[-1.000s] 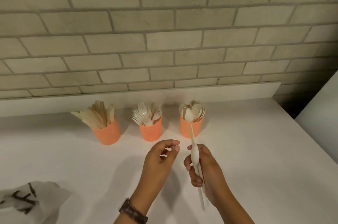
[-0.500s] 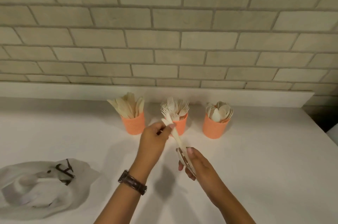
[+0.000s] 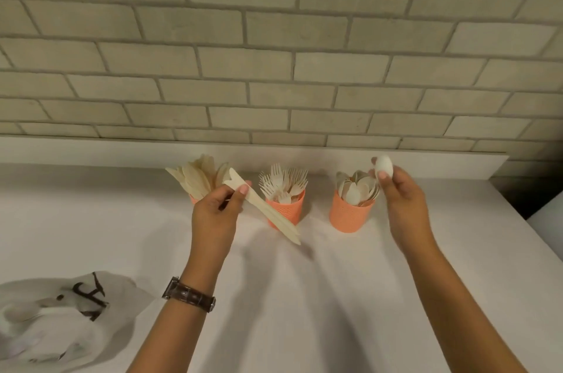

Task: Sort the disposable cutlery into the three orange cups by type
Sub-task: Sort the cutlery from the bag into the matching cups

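Observation:
Three orange cups stand in a row by the back ledge. The left cup [image 3: 193,199] holds knives and is mostly hidden behind my left hand. The middle cup [image 3: 288,211] holds forks, the right cup [image 3: 347,217] spoons. My left hand [image 3: 214,214] pinches two pale wooden utensils [image 3: 268,214] that slant down to the right across the middle cup; their type is unclear. My right hand [image 3: 402,205] is raised just right of the spoon cup, fingers closed on a white spoon [image 3: 383,166] whose bowl shows above the fingertips.
A crumpled white plastic bag [image 3: 61,321] with dark lettering lies at the front left of the white counter [image 3: 335,296]. A brick wall rises behind a low white ledge [image 3: 91,150]. The counter's right edge [image 3: 542,253] drops off to a dark gap.
My hands have separated: the left took wooden utensils out of the right hand's bundle and moved toward the knife cup, while the right carried a spoon up beside the spoon cup.

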`<act>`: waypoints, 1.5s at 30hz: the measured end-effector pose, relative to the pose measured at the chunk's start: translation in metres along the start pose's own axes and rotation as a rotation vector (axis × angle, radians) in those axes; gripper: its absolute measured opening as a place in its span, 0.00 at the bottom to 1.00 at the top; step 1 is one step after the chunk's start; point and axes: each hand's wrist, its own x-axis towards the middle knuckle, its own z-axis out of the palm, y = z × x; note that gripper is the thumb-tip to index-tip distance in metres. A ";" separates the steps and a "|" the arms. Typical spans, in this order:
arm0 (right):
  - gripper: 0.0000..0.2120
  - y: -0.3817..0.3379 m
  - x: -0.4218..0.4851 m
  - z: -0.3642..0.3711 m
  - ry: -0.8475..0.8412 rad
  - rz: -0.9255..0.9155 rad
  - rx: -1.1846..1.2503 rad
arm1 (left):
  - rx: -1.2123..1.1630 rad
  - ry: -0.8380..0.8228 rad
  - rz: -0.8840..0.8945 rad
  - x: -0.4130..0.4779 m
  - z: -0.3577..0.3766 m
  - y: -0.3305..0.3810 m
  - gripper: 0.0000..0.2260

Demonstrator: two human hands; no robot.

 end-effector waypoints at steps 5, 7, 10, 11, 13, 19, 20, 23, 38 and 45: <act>0.08 0.011 0.028 -0.005 0.161 -0.069 0.137 | 0.032 -0.048 -0.027 -0.008 0.018 -0.013 0.11; 0.08 0.031 0.030 -0.006 0.165 -0.052 0.172 | 0.037 -0.055 -0.036 -0.010 0.023 -0.016 0.14; 0.05 0.063 0.028 -0.005 0.165 0.035 0.027 | 0.060 -0.067 -0.047 -0.012 0.027 -0.020 0.15; 0.04 0.074 0.028 -0.005 0.167 0.048 -0.079 | 0.067 -0.071 -0.053 -0.013 0.028 -0.021 0.15; 0.02 0.090 0.029 -0.008 0.170 0.031 -0.281 | 0.073 -0.080 -0.064 -0.013 0.028 -0.023 0.15; 0.07 0.107 0.049 -0.020 0.024 0.167 -0.576 | 0.100 -0.092 -0.085 -0.009 0.025 -0.028 0.13; 0.08 0.107 0.051 -0.020 0.003 0.184 -0.593 | 0.105 -0.100 -0.083 -0.008 0.025 -0.028 0.13; 0.10 0.098 0.050 -0.017 -0.036 0.179 -0.656 | 0.110 -0.123 -0.081 -0.004 0.023 -0.026 0.12; 0.24 0.070 -0.058 0.010 -0.013 0.108 -0.751 | 0.374 0.238 0.302 0.102 -0.055 -0.002 0.09; 0.20 0.084 -0.119 0.049 -0.266 0.122 -0.661 | 1.043 0.097 0.275 0.122 -0.052 -0.079 0.09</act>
